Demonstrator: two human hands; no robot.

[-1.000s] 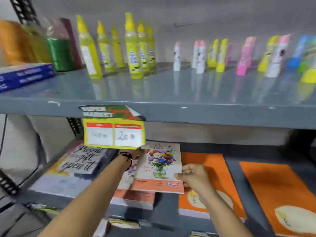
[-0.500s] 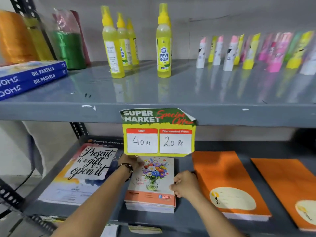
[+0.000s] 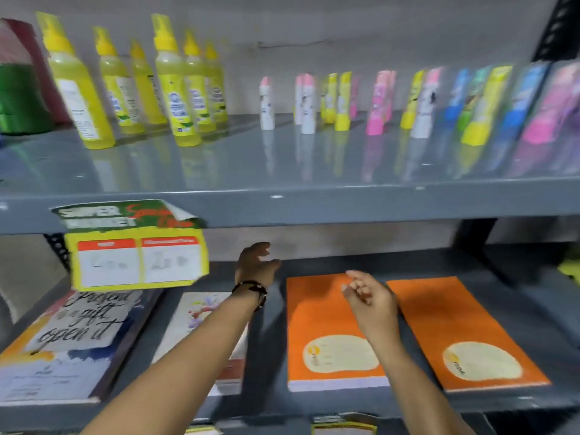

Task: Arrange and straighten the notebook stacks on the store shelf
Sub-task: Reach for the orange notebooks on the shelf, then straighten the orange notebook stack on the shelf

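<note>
Several notebook stacks lie on the lower shelf (image 3: pixel 270 400). A stack with a lettered cover (image 3: pixel 62 346) is at the left. The flower-cover stack (image 3: pixel 201 312) is beside it, partly hidden under my left forearm. To its right lie an orange stack (image 3: pixel 317 334) and a second orange stack (image 3: pixel 464 334). My left hand (image 3: pixel 255 265) is raised above the shelf behind the flower stack, fingers apart, holding nothing. My right hand (image 3: pixel 367 296) hovers over the first orange stack, fingers loosely spread and empty.
A yellow price tag (image 3: pixel 135 255) hangs from the upper shelf's front edge (image 3: pixel 345 205), over the left stacks. On that upper shelf stand yellow glue bottles (image 3: pixel 175 89) and a row of coloured small bottles (image 3: pixel 408 102). A dark upright post (image 3: pixel 474 237) is at the right.
Both hands have let go of the flower-cover notebook, which now lies on its stack. They have moved right toward the orange stack, and the view has shifted right.
</note>
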